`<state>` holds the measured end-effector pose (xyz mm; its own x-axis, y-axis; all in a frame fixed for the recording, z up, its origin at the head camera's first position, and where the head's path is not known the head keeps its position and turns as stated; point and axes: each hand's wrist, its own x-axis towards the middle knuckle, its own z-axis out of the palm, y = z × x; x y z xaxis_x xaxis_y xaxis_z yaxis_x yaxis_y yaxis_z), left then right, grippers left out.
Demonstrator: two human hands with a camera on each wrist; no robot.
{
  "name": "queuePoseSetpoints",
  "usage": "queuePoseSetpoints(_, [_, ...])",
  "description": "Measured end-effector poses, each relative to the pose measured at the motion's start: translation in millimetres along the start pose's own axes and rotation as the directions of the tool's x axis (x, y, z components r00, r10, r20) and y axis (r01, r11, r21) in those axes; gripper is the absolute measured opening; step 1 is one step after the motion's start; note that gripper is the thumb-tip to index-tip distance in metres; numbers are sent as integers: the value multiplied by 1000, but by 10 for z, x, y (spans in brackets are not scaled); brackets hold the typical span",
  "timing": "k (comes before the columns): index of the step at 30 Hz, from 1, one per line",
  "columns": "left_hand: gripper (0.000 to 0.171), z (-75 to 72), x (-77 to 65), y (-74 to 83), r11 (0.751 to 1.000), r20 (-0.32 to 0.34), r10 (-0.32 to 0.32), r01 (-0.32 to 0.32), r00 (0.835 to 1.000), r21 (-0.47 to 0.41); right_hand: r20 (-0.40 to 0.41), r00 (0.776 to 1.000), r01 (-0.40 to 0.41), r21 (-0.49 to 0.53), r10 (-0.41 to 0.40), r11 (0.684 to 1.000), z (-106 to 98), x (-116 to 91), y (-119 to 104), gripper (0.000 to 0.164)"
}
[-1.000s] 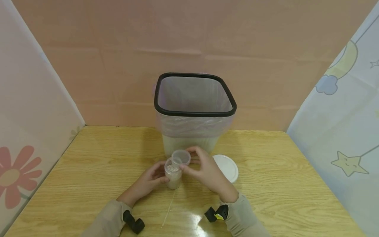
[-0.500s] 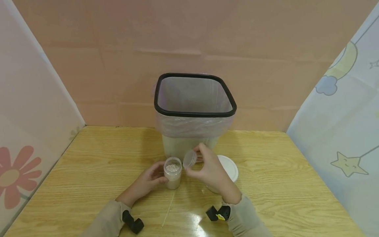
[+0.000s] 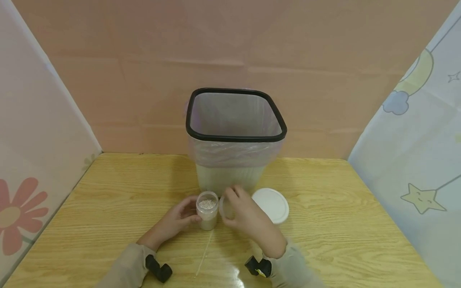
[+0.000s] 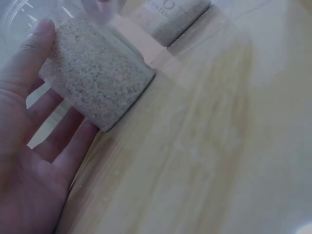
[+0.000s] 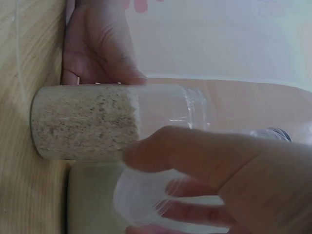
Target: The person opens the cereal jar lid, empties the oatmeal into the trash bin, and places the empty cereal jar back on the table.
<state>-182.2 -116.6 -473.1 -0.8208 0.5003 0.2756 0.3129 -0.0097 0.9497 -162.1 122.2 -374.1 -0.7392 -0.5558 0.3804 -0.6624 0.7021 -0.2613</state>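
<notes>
A clear jar [image 3: 207, 214], partly filled with pale, speckled granules, stands upright on the wooden table without a lid. My left hand [image 3: 178, 219] holds it from the left, thumb on the near side and fingers round the back, as the left wrist view shows. Right beside the jar, my right hand [image 3: 246, 212] grips a clear round lid [image 5: 141, 195] between thumb and fingers. The lid is tipped on edge, low by the jar's side, and in the head view the fingers partly cover it.
Close to the right hand stands a container with a white lid [image 3: 271, 205]; its printed side [image 4: 178, 19] shows in the left wrist view. Behind the jar is a bin [image 3: 230, 176] with a black rim and plastic liner. A thin pale strand [image 3: 204, 256] lies in front.
My right hand has taken the clear lid off to the right from over the jar's mouth, turned it on edge and lowered it. My left hand stays at the jar.
</notes>
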Motion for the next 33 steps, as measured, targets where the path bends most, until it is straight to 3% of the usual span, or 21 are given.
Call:
queuePoseSetpoints(3, [51, -11, -1, 5, 1000, 7, -1, 1, 1000, -2, 14, 1000, 13, -63, -12, 998, 58, -8, -17, 32])
queuePoseSetpoints(6, [51, -15, 0, 14, 1000, 12, -8, 8, 1000, 0, 94, 995, -18, -115, 29, 993, 99, 4, -36, 23])
queuePoseSetpoints(10, [50, -23, -2, 27, 1000, 17, -27, 26, 1000, 6, 232, 965, -97, -129, 125, 987, 121, 17, -45, 28])
queuePoseSetpoints(12, [49, -26, -1, 27, 1000, 20, -27, 27, 999, 8, 261, 953, -121, -131, 152, 984, 130, 10, -46, 38])
queuePoseSetpoints(18, [49, -29, -2, 0, 1000, 16, -15, 15, 1000, 14, 305, 932, -155, -149, 194, 977, 182, -24, -61, 45])
queuePoseSetpoints(33, [51, -30, -1, -3, 1000, 18, -31, 31, 999, -4, 322, 917, -196, -158, 238, 968, 229, -82, -74, 45])
